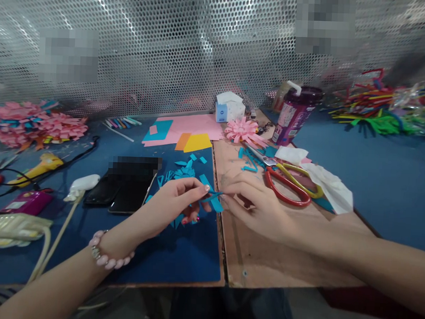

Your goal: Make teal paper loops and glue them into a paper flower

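Over the seam between the blue and the bare wooden tabletop, both my hands pinch a small strip of blue paper (pixel 215 195). My left hand (pixel 174 202), with a pink bead bracelet at its wrist, grips the strip's left end between thumb and forefinger. On the other end, my right hand (pixel 258 205) closes its fingertips. Cut blue paper pieces (pixel 185 171) lie behind and below my left hand. Beyond my right hand rest large scissors (pixel 270 161) with one red and one yellow handle. A white crumpled tissue (pixel 332 189) sits beside them.
Two dark phones (pixel 133 191) and a white charger (pixel 82 186) lie left. Pink paper (pixel 196 124), a pink paper flower (pixel 242 130) and a purple cup (pixel 295 118) stand behind. A yellow glue gun (pixel 41 166) is far left; colourful strips (pixel 371 107) are piled far right.
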The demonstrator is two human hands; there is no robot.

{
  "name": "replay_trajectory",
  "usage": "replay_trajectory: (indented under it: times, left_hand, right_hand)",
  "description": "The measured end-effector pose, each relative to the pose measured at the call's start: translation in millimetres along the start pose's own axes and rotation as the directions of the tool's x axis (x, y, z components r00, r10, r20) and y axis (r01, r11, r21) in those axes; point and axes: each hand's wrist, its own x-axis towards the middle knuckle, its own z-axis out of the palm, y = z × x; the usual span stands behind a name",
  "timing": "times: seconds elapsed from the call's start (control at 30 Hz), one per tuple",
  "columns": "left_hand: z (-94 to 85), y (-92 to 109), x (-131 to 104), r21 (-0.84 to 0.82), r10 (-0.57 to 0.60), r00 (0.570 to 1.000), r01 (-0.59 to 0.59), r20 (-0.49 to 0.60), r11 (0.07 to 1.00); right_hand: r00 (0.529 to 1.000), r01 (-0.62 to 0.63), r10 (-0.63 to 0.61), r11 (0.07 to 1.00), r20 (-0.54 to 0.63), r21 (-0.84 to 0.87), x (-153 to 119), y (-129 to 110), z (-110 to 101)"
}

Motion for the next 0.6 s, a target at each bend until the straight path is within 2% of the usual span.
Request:
replay_trajectory:
  times: [0.3, 0.43, 0.53, 0.6]
  left_hand:
    - [-1.5, -2.0, 1.9, -0.047, 0.002, 0.999, -0.004, -0.041, 0.999]
    - [-2.0, -1.4, 2.6, -0.053, 0.002, 0.999, -0.004, -0.044, 0.999]
    - [-2.5, -0.6, 3.0, -0.04, 0.016, 0.998, -0.019, -0.054, 0.999]
    - [-2.8, -0.6, 3.3, -0.024, 0.034, 0.997, -0.036, -0.064, 0.999]
  right_hand:
    - [0.996, -0.083, 0.082, 0.996, -0.041, -0.024, -1.1, 2.3, -2.7]
    - [0.984, -0.155, 0.157, 0.987, -0.087, 0.033, -0.2, -0.1, -5.0]
    - [0.964, -0.204, 0.23, 0.96, -0.13, 0.191, 3.2, -4.2, -7.7]
    - [0.935, -0.263, 0.336, 0.873, -0.116, 0.411, 6.3, -7.9, -9.4]
